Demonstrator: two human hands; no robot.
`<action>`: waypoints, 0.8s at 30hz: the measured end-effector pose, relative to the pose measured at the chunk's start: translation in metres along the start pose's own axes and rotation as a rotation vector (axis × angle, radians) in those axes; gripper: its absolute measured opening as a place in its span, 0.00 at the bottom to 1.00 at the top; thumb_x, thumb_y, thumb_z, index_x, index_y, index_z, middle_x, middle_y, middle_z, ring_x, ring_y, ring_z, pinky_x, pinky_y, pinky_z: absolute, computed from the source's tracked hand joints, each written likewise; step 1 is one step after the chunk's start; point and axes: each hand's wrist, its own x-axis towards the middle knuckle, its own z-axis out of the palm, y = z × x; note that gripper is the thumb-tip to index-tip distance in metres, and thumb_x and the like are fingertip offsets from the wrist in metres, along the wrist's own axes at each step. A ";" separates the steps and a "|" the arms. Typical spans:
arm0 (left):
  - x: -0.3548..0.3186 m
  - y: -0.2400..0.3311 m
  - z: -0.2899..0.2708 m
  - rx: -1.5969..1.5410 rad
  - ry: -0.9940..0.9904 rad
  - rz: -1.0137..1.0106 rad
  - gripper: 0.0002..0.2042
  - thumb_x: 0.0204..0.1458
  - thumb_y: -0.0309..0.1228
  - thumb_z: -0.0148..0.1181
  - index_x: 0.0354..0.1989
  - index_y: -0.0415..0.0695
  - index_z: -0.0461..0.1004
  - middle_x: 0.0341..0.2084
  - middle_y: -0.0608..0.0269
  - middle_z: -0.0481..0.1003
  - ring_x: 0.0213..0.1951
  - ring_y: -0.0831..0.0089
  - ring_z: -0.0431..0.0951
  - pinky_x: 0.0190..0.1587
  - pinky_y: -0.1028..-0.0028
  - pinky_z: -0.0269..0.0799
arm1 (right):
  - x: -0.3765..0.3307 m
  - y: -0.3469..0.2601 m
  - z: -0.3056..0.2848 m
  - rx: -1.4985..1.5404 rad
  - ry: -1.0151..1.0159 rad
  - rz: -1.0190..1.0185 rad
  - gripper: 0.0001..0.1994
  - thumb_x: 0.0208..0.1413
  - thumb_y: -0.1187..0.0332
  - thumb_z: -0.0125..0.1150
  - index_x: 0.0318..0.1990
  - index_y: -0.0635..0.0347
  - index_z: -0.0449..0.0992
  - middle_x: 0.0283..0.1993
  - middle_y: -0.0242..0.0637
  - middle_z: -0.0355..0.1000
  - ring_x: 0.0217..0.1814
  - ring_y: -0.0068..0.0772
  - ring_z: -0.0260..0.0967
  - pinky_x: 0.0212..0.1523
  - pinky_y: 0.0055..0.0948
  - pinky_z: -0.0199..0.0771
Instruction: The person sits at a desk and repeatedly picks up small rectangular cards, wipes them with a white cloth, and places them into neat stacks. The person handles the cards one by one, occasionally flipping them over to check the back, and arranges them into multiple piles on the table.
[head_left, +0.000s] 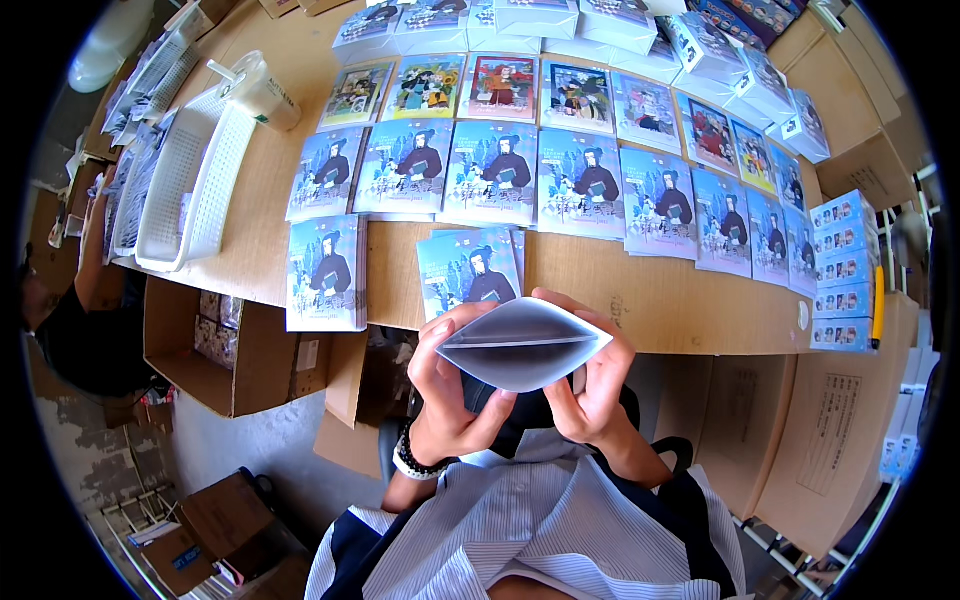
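Observation:
Between my two hands, in front of my chest at the table's near edge, is a paper pouch (520,375) with a pale inside. My left hand (447,395) grips its left corner and my right hand (597,390) its right corner. The sides bow apart, so the mouth gapes up toward me. A thin pale edge runs across inside; what it belongs to I cannot tell. Just beyond lies a small pile of blue illustrated packets (465,265). A taller stack of similar packets (325,275) stands to its left.
Rows of blue packets (490,175) and colourful picture packets (500,88) cover the wooden table (400,270), with white-blue boxes (625,25) behind. Left are a white basket (225,150), a drink cup (265,95), an open carton (240,370) and another person (90,330). Small boxes (840,270) stand right.

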 end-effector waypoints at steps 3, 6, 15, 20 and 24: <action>-0.004 -0.002 0.001 -0.001 0.007 -0.008 0.46 0.49 0.23 0.66 0.72 0.43 0.40 0.57 0.34 0.65 0.60 0.45 0.69 0.62 0.49 0.62 | 0.001 0.000 0.002 0.051 0.020 0.011 0.29 0.60 0.80 0.57 0.66 0.64 0.52 0.67 0.67 0.61 0.70 0.55 0.64 0.70 0.47 0.61; -0.003 0.000 0.002 -0.009 0.005 -0.024 0.47 0.48 0.25 0.67 0.72 0.43 0.39 0.57 0.34 0.64 0.60 0.45 0.69 0.63 0.48 0.61 | 0.003 -0.002 0.005 0.106 0.062 0.007 0.27 0.60 0.84 0.52 0.66 0.63 0.57 0.69 0.62 0.62 0.73 0.58 0.62 0.73 0.49 0.59; -0.001 -0.005 0.002 -0.014 -0.057 0.000 0.51 0.45 0.26 0.69 0.73 0.42 0.36 0.58 0.33 0.63 0.61 0.43 0.67 0.65 0.46 0.59 | 0.001 0.001 -0.002 0.061 0.061 -0.044 0.28 0.59 0.85 0.52 0.67 0.63 0.56 0.70 0.63 0.60 0.73 0.59 0.61 0.73 0.48 0.58; 0.003 -0.002 0.004 -0.031 -0.069 0.034 0.51 0.46 0.25 0.67 0.73 0.42 0.35 0.60 0.33 0.61 0.62 0.44 0.67 0.65 0.46 0.59 | -0.002 0.001 -0.004 0.057 0.076 -0.031 0.27 0.60 0.85 0.53 0.66 0.65 0.58 0.68 0.62 0.63 0.71 0.56 0.64 0.70 0.46 0.63; 0.005 -0.004 0.013 -0.087 -0.018 -0.092 0.49 0.48 0.24 0.65 0.75 0.40 0.37 0.63 0.35 0.60 0.64 0.45 0.64 0.67 0.48 0.57 | -0.010 0.010 -0.010 -0.118 0.239 0.044 0.24 0.61 0.82 0.58 0.64 0.71 0.62 0.62 0.54 0.69 0.60 0.43 0.73 0.59 0.35 0.73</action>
